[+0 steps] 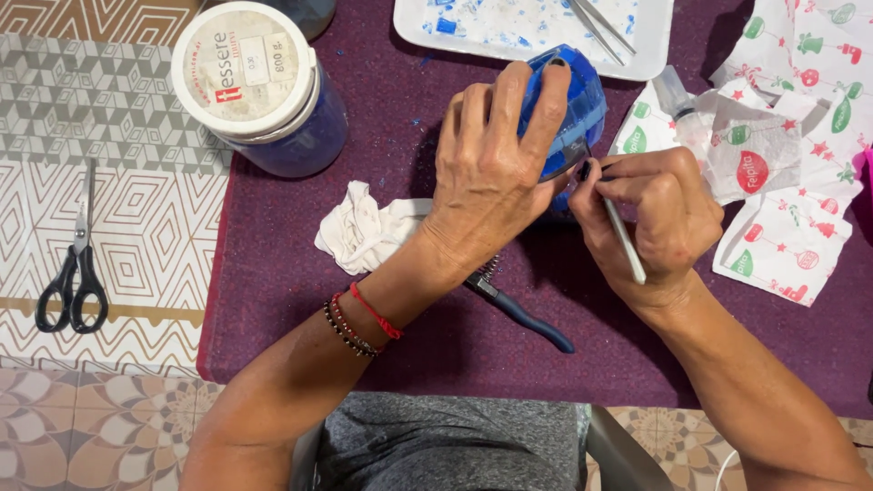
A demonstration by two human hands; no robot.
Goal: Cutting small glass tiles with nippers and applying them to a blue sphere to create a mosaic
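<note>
My left hand (491, 168) grips a rounded blue object (577, 114) covered in blue mosaic pieces, holding it over the purple mat (300, 309). Its fingers wrap over the top. My right hand (650, 223) is closed on a thin white-handled tool (626, 241), whose tip touches the blue object's lower side. Beaded and red cord bracelets circle my left wrist.
A blue jar with a white lid (259, 86) stands at the back left. Scissors (75, 264) lie on the patterned cloth at left. A white rag (364, 232), dark-handled pliers (518, 309), a white tray (536, 32) with tweezers and printed paper napkins (787, 136) surround the hands.
</note>
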